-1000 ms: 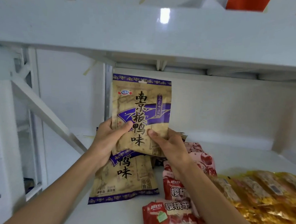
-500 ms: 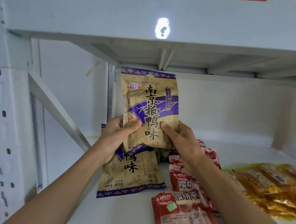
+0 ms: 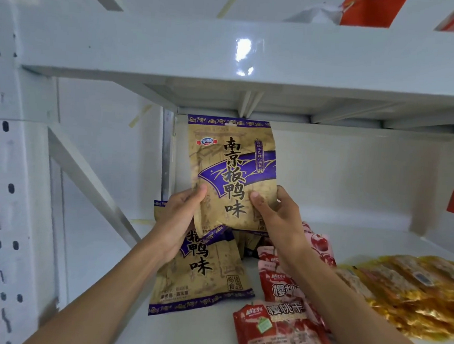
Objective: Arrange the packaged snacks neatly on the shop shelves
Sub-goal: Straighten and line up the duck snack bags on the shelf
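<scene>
A tan and purple snack packet (image 3: 231,169) stands upright over the white shelf (image 3: 195,333), near its back left. My left hand (image 3: 177,219) pinches its lower left corner, thumb on the front. My right hand (image 3: 279,218) pinches the lower right corner the same way. Below them a second packet of the same kind (image 3: 202,275) lies flat on the shelf, partly under my left hand. Red cherry snack packets (image 3: 279,328) lie flat to its right, partly hidden by my right forearm.
Several golden-yellow packets (image 3: 411,292) lie at the right of the shelf. The upper shelf beam (image 3: 229,48) runs overhead, with red packaging (image 3: 371,10) on it. A perforated upright (image 3: 2,183) and a diagonal brace (image 3: 91,181) stand at the left.
The upright packet stays in both hands in the same grip. The view has shifted a little, with the shelf seen slightly lower and closer.
</scene>
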Available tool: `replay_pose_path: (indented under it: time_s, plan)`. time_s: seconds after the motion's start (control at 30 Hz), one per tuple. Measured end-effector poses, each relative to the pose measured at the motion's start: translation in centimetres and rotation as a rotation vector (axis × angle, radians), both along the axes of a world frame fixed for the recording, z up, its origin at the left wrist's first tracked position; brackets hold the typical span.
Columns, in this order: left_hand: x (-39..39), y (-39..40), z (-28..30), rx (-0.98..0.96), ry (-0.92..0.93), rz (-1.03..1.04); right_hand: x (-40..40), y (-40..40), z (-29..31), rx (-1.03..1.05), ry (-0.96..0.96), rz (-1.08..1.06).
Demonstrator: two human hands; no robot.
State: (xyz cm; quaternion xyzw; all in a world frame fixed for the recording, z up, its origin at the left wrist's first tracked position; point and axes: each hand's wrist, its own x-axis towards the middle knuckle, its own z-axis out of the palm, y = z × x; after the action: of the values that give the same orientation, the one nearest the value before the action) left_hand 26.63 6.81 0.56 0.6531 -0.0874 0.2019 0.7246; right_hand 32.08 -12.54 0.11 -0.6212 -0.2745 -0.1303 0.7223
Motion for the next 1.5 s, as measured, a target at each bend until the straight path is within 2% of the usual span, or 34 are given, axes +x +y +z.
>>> replay_pose_path:
  time_s: [0.33, 0.5, 0.67, 0.93, 1.0, 1.1, 1.13, 1.2, 1.3, 1.4, 1.5]
  plan:
    - [0.2, 0.7, -0.1, -0.096, -0.087, 0.077, -0.4, 1.2, -0.8, -0.122, -0.015, 0.024]
    - [0.3, 0.7, 0.0, -0.120, -0.121, 0.079, -0.9, 0.9, -0.4, -0.087, -0.015, 0.082]
    - [0.6, 1.1, -0.3, -0.088, -0.068, 0.058, -1.0, 0.9, -0.3, -0.062, -0.017, 0.051]
    - [0.4, 1.0, 0.0, -0.138, -0.055, 0.032, -0.7, 0.8, -0.4, -0.054, -0.028, 0.020]
    - [0.7, 1.0, -0.1, -0.063, -0.104, 0.138, -0.7, 0.8, -0.2, -0.024, -0.023, -0.002]
    - [1.3, 1.5, -0.4, 0.250, -0.261, 0.447, -0.5, 0.5, -0.2, 0.007, -0.004, -0.062]
    - [1.2, 1.4, -0.4, 0.341, -0.320, 0.485, -0.4, 0.4, -0.3, 0.019, -0.002, -0.080]
    - [0.7, 0.9, -0.3, 0.453, -0.383, 0.421, -0.5, 0.2, -0.3, 0.026, -0.030, -0.098]
    - [-0.4, -0.4, -0.1, 0.487, -0.301, 0.216, -1.1, 0.4, -0.3, -0.085, -0.146, -0.025]
    - [-0.6, -0.9, 0.1, 0.360, -0.210, 0.073, -1.7, 0.7, -0.7, -0.311, -0.221, 0.052]
    - [-0.5, -0.9, 0.1, 0.239, -0.177, 0.065, -1.9, 1.0, -0.7, -0.434, -0.288, 0.088]
